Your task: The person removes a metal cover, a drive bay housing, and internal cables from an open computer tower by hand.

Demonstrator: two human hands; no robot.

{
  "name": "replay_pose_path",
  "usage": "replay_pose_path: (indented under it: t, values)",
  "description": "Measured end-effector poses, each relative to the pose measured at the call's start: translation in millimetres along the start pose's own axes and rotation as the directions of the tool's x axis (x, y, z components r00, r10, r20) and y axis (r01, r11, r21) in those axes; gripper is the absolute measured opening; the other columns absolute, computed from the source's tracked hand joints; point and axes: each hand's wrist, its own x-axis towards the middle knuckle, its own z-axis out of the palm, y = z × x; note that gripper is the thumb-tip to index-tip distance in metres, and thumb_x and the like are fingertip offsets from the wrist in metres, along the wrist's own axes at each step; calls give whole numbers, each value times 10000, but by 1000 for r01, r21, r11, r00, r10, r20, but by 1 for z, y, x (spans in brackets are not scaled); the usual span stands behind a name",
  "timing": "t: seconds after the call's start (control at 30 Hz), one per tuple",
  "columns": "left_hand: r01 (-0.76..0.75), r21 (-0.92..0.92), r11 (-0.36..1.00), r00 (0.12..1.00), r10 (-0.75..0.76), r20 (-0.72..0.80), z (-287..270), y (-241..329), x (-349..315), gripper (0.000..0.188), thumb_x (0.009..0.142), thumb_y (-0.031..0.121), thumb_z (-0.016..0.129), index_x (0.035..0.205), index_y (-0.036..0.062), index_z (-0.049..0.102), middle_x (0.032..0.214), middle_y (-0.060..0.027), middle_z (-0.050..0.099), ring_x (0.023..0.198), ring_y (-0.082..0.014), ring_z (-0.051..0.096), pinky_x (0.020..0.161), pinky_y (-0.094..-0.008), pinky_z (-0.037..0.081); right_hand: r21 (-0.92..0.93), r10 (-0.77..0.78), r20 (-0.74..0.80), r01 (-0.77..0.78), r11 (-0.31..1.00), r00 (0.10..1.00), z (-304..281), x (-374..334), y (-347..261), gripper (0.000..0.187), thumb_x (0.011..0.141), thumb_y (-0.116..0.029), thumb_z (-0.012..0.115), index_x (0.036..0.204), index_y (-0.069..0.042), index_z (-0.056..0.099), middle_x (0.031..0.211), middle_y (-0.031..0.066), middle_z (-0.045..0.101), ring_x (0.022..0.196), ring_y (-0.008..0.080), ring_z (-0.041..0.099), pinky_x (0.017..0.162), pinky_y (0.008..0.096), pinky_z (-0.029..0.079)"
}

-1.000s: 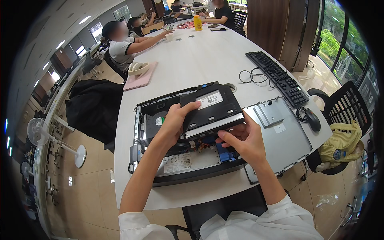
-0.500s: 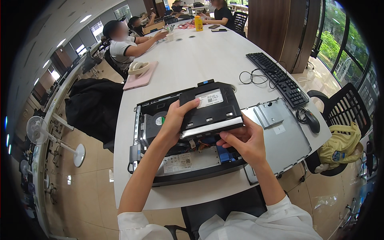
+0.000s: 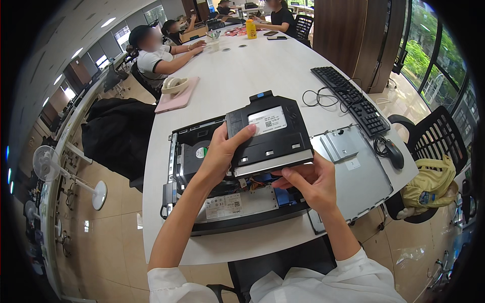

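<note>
My left hand (image 3: 218, 154) grips the left side of an optical drive (image 3: 278, 144) in a black caddy, its thumb lying on top near the white label. At the drive's near right corner, my right hand (image 3: 316, 184) has its thumb by the silver front edge and its fingers underneath. The drive is held above an opened desktop computer case (image 3: 186, 144), covering part of the inside. Below it show coloured cables, a metal power supply (image 3: 222, 206) with labels, and a blue plastic part (image 3: 287, 196). A round fan (image 3: 194, 154) sits in the case's left part.
A metal side panel (image 3: 361, 177) lies right of the case. Beyond it are a black keyboard (image 3: 348, 98) with its cable and a mouse (image 3: 393, 154). Headphones (image 3: 175, 86) rest on a pink laptop (image 3: 188, 96). Other people sit along the table's far end.
The drive has been raised slightly and shifted right and tilted, showing more of its top and its blue tab. Both hands move with it. The person at left has lowered their hands.
</note>
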Motion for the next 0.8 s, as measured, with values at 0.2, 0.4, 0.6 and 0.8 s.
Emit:
replay_pose_path:
  t: [0.2,0.4,0.6,0.8]
  values:
    - [-50,7,999,999,50,-3,1,3,-1,532,942,367,727,1231,-51,571,1079,-128,679,895,-120,684,793,-248,573,0,-15,26,15,1000,1000,-1,0,3,270,942,20,692,1191,89,614,999,196,759,827,264,773,728,331,652]
    - [-46,17,999,999,46,-15,2,3,0,556,949,384,706,1255,-54,554,1075,-122,667,904,-116,680,799,-240,572,-13,9,27,-9,1000,1000,-2,1,3,252,947,17,689,1175,96,616,1000,200,757,828,264,773,728,333,653]
    - [-61,12,998,998,61,14,0,-1,-1,512,963,349,720,1267,-33,566,1111,-101,684,970,-120,661,889,-262,536,-17,-16,33,16,1000,999,-2,-1,4,228,967,-1,669,1167,98,623,987,199,759,829,264,774,722,325,647]
    - [-130,44,991,992,129,15,-1,0,-2,505,982,352,692,1285,-29,558,1141,-101,675,978,-110,661,869,-250,541,-59,-16,77,20,998,997,-4,-1,4,211,967,-20,682,1144,90,646,976,186,764,822,260,775,704,315,641]
